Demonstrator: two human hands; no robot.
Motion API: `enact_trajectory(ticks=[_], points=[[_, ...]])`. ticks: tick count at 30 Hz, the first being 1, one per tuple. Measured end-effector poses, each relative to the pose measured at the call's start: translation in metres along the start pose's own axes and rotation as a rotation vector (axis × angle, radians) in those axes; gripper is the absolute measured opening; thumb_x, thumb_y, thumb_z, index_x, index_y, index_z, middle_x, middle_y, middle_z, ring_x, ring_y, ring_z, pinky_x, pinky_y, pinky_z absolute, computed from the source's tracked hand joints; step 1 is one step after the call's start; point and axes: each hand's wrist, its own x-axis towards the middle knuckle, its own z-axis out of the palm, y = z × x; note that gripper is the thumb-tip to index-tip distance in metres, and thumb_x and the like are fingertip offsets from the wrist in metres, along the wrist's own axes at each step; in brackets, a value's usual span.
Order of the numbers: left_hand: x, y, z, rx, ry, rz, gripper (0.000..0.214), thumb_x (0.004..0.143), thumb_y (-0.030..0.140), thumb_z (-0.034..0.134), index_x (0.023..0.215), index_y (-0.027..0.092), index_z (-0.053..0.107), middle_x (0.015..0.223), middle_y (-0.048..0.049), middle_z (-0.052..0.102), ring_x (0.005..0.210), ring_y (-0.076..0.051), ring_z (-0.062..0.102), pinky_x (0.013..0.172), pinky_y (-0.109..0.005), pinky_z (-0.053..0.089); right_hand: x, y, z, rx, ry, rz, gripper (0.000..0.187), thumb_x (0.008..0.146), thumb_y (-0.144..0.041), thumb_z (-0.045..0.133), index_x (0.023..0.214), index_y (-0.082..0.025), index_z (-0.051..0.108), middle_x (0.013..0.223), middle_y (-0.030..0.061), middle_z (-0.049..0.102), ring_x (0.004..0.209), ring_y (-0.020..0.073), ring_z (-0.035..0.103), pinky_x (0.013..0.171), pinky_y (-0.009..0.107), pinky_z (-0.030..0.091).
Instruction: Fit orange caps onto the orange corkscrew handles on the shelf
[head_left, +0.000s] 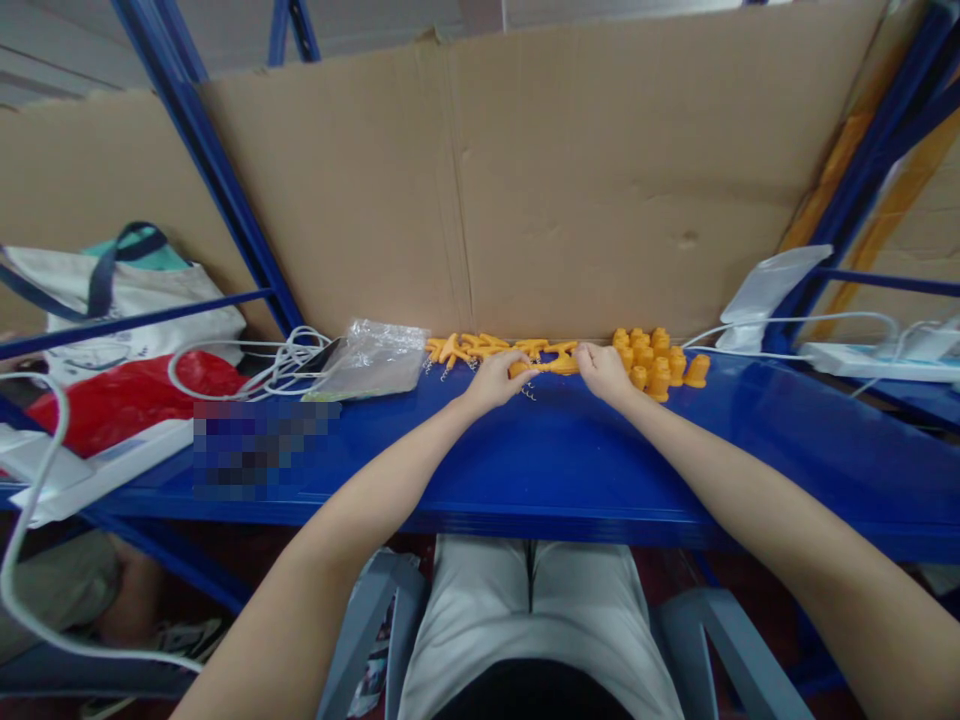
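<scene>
Here I am at the far edge of the blue bench (510, 460), both hands busy: the left hand (491, 382) pinches one end of an orange piece (551, 367), and the right hand (602, 374) is closed on the other. The piece sits right between them, dead ahead at twelve o'clock from the lap, a metal spiral (529, 392) showing just below it.

Now to the containers, reading the clock from that piece! At nine o'clock, past a row of orange parts (457, 348) with metal spirals, lies a clear plastic bag (379, 365); I can't make out its contents. Further out at nine, there's a crumpled red bag (142, 390), contents hidden, and behind it, nearer ten, a white tote bag (142, 320) with something teal (154, 250) peeking from its mouth. Swing to three o'clock: orange cup-shaped pieces (656, 372) stand bunched just beside the right hand, their insides out of my sight.
</scene>
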Motion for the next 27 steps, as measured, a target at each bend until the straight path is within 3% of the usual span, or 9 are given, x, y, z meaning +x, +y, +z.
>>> enact_trajectory(ticks=[4,7,12,22,27], points=[[-0.002,0.002,0.004,-0.180,-0.105,-0.173,0.019,0.085,0.035,0.066,0.083,0.016,0.063,0.061,0.0022,0.062,0.053,-0.010,0.054,0.056,-0.022,0.043,-0.003,0.007,-0.001,0.066,0.055,-0.148,0.041,0.098,-0.041,0.032,0.074,-0.020,0.058,0.068,0.0063,0.063,0.066,0.0192,0.059,0.065,0.028,0.038],[-0.003,0.002,0.005,-0.252,-0.167,-0.255,0.024,0.087,0.039,0.063,0.084,0.016,0.062,0.056,0.0034,0.058,0.045,-0.009,0.047,0.051,-0.022,0.038,-0.004,0.008,-0.003,0.067,0.068,-0.230,0.039,0.097,-0.045,0.034,0.076,-0.020,0.057,0.068,0.0056,0.062,0.064,0.0185,0.057,0.063,0.028,0.037],[-0.002,-0.001,0.002,-0.137,-0.085,-0.124,0.019,0.083,0.034,0.068,0.078,0.016,0.063,0.073,-0.0016,0.068,0.065,-0.013,0.058,0.064,-0.025,0.044,-0.006,0.003,-0.002,-0.046,0.033,-0.195,0.039,0.097,-0.039,0.032,0.077,-0.019,0.059,0.066,0.0056,0.061,0.061,0.0176,0.055,0.061,0.027,0.034],[-0.004,0.006,0.000,0.046,-0.051,-0.059,0.019,0.087,0.037,0.066,0.085,0.018,0.068,0.077,-0.0011,0.071,0.071,-0.015,0.062,0.070,-0.027,0.047,-0.002,-0.004,-0.004,-0.172,-0.003,-0.108,0.045,0.099,-0.030,0.028,0.084,-0.013,0.068,0.076,0.0131,0.070,0.067,0.0210,0.062,0.064,0.029,0.037],[-0.005,0.009,-0.002,0.146,-0.014,0.006,0.018,0.088,0.035,0.066,0.090,0.017,0.069,0.086,-0.0045,0.072,0.082,-0.018,0.065,0.080,-0.029,0.049,0.000,-0.009,-0.006,-0.158,-0.031,-0.005,0.045,0.099,-0.030,0.031,0.077,-0.014,0.068,0.076,0.0139,0.071,0.070,0.0226,0.065,0.067,0.030,0.041]])
